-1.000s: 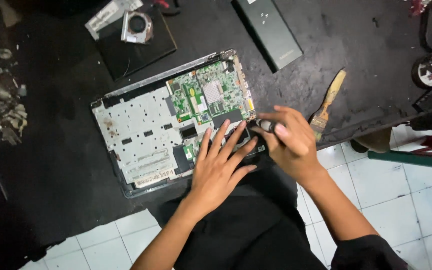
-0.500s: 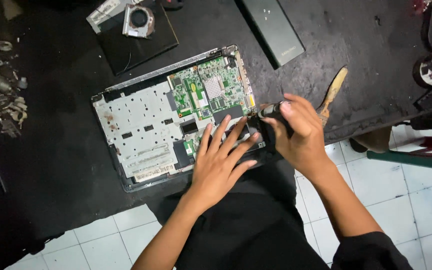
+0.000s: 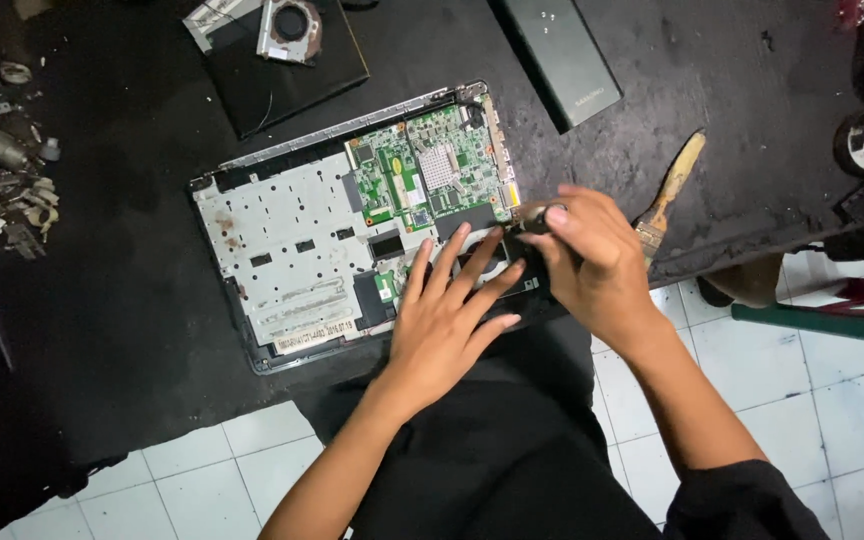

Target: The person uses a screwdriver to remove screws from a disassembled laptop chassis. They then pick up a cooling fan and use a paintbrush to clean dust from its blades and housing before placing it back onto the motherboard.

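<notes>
An opened laptop base (image 3: 282, 250) lies on the black table, its silver inner plate on the left and a green circuit board (image 3: 432, 180) on the right. My left hand (image 3: 447, 315) rests flat with spread fingers on the laptop's near right corner. My right hand (image 3: 592, 260) is closed around a small tool (image 3: 532, 215), likely a screwdriver handle, held at the laptop's right edge just beside the circuit board. The tool's tip is hidden by my fingers.
A paintbrush (image 3: 672, 190) lies right of my right hand. A dark flat slab (image 3: 562, 60) and a fan unit (image 3: 287, 25) on a black panel sit at the back. Scrap parts (image 3: 2, 180) pile at the far left. White floor tiles show below the table edge.
My right hand has shifted slightly up and right along the laptop's right edge with the tool. My left hand stays flat on the laptop corner.
</notes>
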